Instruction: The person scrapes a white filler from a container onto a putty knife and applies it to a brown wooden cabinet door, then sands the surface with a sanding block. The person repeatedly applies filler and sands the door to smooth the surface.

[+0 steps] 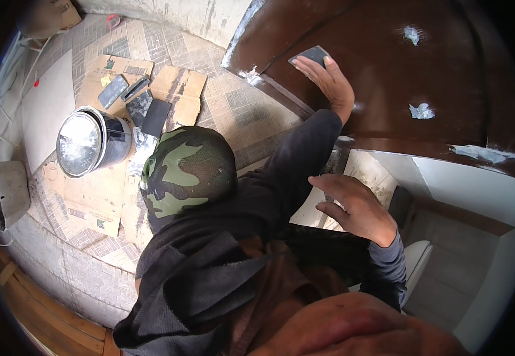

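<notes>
My left hand (pixel 336 88) reaches out over a glossy dark brown wooden panel (pixel 376 65). A small dark grey piece of sandpaper (pixel 314 55) is under its fingers, held against the panel. Pale patches of filler (pixel 422 111) mark the brown surface, with another filler patch (pixel 412 35) higher up and a long filler streak (pixel 484 153) along the lower edge. My right hand (pixel 361 207) hovers below the panel's edge, its fingers bent and apart from the thumb, with nothing between them.
My camouflage-covered knee (pixel 189 172) is at centre. To its left, a metal paint can (pixel 94 142) stands on flattened cardboard (pixel 177 86). Dark sheets (pixel 155 117) and a grey flat block (pixel 113 91) lie nearby. A worn bucket-like container (pixel 9 193) sits far left. Wooden slats (pixel 50 308) line the lower left.
</notes>
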Tool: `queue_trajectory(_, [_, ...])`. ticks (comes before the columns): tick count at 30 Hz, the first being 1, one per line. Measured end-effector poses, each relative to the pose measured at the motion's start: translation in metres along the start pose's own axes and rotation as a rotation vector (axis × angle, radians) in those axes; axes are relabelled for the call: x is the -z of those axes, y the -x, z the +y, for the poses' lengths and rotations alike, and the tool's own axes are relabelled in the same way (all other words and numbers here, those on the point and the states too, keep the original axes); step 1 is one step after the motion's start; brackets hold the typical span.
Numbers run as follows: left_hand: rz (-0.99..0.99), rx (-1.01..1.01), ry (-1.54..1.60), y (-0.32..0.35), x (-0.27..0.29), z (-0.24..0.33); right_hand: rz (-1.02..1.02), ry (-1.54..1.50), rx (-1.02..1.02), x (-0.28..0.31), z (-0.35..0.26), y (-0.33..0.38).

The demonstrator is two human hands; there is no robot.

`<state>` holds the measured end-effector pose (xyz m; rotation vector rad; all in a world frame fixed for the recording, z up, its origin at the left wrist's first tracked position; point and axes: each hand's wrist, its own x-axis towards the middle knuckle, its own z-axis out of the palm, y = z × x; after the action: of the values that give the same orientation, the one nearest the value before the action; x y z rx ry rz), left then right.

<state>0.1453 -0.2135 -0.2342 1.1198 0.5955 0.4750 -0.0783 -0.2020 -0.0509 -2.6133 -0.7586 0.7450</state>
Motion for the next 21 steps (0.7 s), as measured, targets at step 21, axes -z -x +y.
queue_trajectory(21, [0.138, 0.225, -0.011, -0.012, 0.019, -0.046, 0.048, 0.047, -0.018, -0.004, 0.007, -0.002])
